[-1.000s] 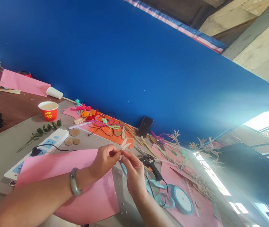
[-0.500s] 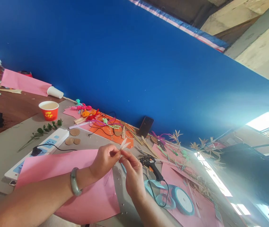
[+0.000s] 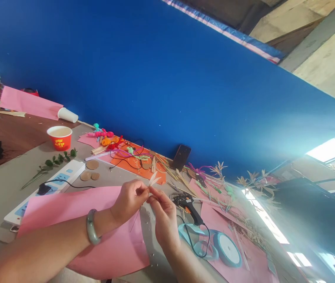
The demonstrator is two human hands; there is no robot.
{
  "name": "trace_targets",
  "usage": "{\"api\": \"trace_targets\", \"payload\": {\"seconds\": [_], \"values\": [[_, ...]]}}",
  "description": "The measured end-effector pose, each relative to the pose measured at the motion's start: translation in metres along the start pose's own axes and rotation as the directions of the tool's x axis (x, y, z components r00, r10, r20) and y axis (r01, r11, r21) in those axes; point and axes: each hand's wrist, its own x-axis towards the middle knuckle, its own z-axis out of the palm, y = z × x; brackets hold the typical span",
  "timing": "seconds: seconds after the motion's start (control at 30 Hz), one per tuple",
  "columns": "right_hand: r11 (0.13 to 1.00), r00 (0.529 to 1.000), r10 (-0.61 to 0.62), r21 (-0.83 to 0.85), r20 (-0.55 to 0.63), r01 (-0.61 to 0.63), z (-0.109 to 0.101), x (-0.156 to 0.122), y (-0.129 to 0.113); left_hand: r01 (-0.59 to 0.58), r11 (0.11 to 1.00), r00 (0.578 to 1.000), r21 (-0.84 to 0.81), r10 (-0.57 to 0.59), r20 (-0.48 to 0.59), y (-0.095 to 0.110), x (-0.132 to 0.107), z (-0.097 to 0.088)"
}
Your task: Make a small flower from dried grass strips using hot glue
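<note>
A small pale flower-like piece with thin pointed petals (image 3: pixel 153 179) stands up between my fingertips. My left hand (image 3: pixel 132 199), with a bangle (image 3: pixel 92 227) on its wrist, pinches the base of it. From the other side my right hand (image 3: pixel 165 215) closes thumb and fingers on the same base, touching my left fingertips. A thin dark stem (image 3: pixel 134 222) slants down below my hands. Beneath them lies a pink paper sheet (image 3: pixel 108 251). The exact grip point is hidden by the fingers.
Right of my hands lie a black glue gun (image 3: pixel 189 207) and a ribbon spool (image 3: pixel 227 250). A power strip (image 3: pixel 75 173), a leafy sprig (image 3: pixel 58 160), wood slices (image 3: pixel 92 165) and a red paper cup (image 3: pixel 60 139) are on the left. A phone (image 3: pixel 181 157) leans against the blue wall (image 3: pixel 143 78).
Both hands keep their pinch on the pale petalled piece, almost unmoved. The whole view has shifted very slightly.
</note>
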Motion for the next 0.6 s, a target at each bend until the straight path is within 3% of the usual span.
{"api": "trace_targets", "payload": {"seconds": [0.33, 0.6], "values": [[0.986, 0.992, -0.13, -0.107, 0.0, 0.129, -0.002, 0.001, -0.001, 0.064, 0.991, 0.998, -0.118, -0.061, 0.031, -0.001, 0.001, 0.0], [0.996, 0.995, -0.072, -0.054, -0.062, 0.069, -0.008, 0.009, 0.001, 0.232, 0.934, 0.972, -0.27, -0.21, 0.11, 0.006, 0.007, -0.003]]}}
